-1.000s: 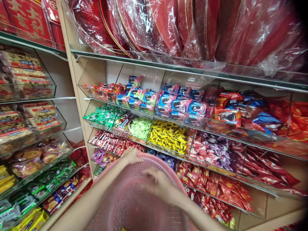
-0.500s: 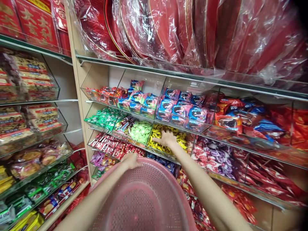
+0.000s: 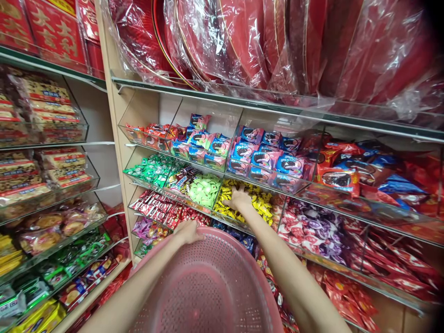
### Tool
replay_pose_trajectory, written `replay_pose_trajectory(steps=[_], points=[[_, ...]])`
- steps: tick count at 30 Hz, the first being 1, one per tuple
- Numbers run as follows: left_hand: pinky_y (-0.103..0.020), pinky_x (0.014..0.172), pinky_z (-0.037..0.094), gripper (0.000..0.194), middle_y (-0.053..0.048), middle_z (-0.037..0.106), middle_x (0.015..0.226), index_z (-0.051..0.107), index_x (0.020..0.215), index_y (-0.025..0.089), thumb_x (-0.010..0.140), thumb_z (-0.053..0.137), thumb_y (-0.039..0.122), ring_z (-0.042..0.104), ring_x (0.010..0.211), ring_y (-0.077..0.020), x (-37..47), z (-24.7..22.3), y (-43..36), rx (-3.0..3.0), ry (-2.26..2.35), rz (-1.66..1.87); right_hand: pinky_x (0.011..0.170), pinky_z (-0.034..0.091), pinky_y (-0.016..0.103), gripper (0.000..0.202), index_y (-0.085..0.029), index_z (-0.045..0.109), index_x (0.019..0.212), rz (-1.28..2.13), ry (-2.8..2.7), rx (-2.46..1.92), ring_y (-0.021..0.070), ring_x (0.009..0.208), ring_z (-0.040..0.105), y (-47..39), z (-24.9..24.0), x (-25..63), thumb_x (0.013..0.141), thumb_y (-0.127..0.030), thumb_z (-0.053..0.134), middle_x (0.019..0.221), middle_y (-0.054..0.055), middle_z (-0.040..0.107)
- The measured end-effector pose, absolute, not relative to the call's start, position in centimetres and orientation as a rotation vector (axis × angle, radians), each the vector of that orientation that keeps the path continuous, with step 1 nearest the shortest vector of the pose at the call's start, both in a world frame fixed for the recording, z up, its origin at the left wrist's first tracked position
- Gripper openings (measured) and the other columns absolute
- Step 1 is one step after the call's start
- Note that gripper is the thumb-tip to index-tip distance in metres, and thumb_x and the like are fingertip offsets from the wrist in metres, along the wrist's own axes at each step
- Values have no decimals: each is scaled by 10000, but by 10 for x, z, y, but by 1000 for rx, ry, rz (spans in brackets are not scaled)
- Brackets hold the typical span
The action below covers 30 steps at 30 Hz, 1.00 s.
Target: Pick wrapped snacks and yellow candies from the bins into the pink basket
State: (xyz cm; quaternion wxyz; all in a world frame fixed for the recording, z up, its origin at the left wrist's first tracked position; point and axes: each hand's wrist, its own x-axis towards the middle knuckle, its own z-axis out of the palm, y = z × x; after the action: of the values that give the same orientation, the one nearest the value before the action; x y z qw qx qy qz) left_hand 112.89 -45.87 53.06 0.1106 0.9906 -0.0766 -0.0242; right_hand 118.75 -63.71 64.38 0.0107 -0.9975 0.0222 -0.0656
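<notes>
A pink perforated plastic basket (image 3: 208, 277) fills the lower middle, and nothing shows inside it. My left hand (image 3: 188, 232) grips its far rim, with the fingers wrapped over the edge. My right hand (image 3: 239, 199) reaches into a clear bin of yellow-wrapped candies (image 3: 262, 203); its fingers are spread over the candies, with the tips partly among them. Left of that bin lie light green candies (image 3: 204, 190) and some Snickers bars (image 3: 183, 179). Purple and pink candies (image 3: 312, 229) fill the bin to the right.
Blue and pink snack packs (image 3: 263, 155) sit on the tier above my right hand, behind clear dividers. Red plastic-wrapped items (image 3: 243, 41) line the glass shelf (image 3: 222, 95) overhead. A wooden post (image 3: 116, 138) separates the left shelves.
The view has shifted slightly, so the shelves on the right appear a little farther right. My right hand remains in the yellow candies, its fingers slightly lower among them. My left hand keeps its hold.
</notes>
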Motion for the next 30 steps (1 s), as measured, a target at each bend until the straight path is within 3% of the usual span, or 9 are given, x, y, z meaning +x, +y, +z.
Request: replay_pose_trajectory(steps=[5,9,12,18,25,30], points=[[-298,656,460,455,-79,686,878,607,757,219,639,558,656,639,844,-267,1129,532,-459,2910,-204,-78,805,438,380,549,-212,474,1221,-206,-11,-3122,304,1080,520,-645,649,1189,747,-468,579,1290,181,415],[-299,666,462,451,-80,682,889,606,769,218,636,568,647,635,856,-267,1128,534,-458,2911,-183,-82,781,450,370,461,-177,561,1124,-195,-56,-3130,285,996,577,-644,653,1187,782,-481,507,1142,168,555],[-311,672,464,454,-82,680,886,605,773,214,637,567,645,633,855,-276,1127,535,-457,2912,-175,-84,773,454,380,467,-159,562,1121,-242,-91,-3148,296,972,589,-641,653,1184,799,-484,466,1098,170,578],[-313,660,463,446,-78,679,856,600,754,214,645,558,645,634,839,-279,1126,537,-457,2913,-180,-87,762,447,381,594,-249,311,1333,-416,-194,-3190,304,1010,570,-632,645,1180,795,-383,524,1279,187,419],[-304,652,457,469,-74,679,843,597,751,218,637,545,671,636,828,-271,1127,535,-456,2908,-173,-76,780,441,380,539,-252,363,1277,-355,-362,-3173,281,1000,574,-643,643,1185,804,-456,524,1217,174,470],[-316,639,460,479,-87,680,854,606,762,215,636,546,673,639,822,-286,1127,536,-456,2899,-176,-71,792,435,383,464,-233,442,1224,-297,-426,-3057,284,968,591,-656,649,1189,783,-309,566,1103,153,583]])
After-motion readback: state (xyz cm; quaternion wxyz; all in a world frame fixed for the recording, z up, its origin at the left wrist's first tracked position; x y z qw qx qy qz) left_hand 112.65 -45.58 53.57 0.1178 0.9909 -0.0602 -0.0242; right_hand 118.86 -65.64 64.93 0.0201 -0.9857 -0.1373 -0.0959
